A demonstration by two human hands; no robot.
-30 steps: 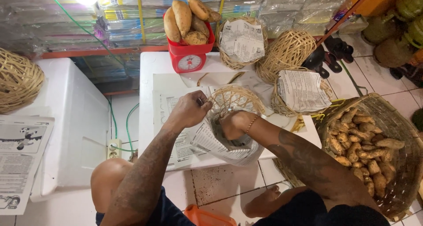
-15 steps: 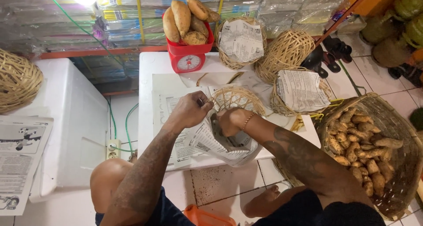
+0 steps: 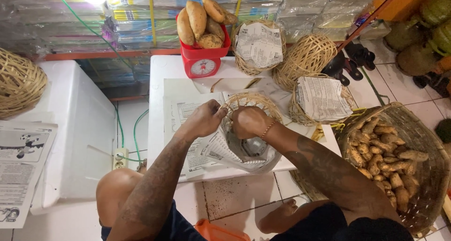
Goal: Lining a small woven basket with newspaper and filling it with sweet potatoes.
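Our left hand fingers pinch the rim of the small round woven wicker basket on the white table; our right hand curls, pressing printed newspaper inside. We are lining; next, we think, smooth it flat

a small produce stall: beyond the hands a red scale bears sweet potatoes, a basketful sits right.
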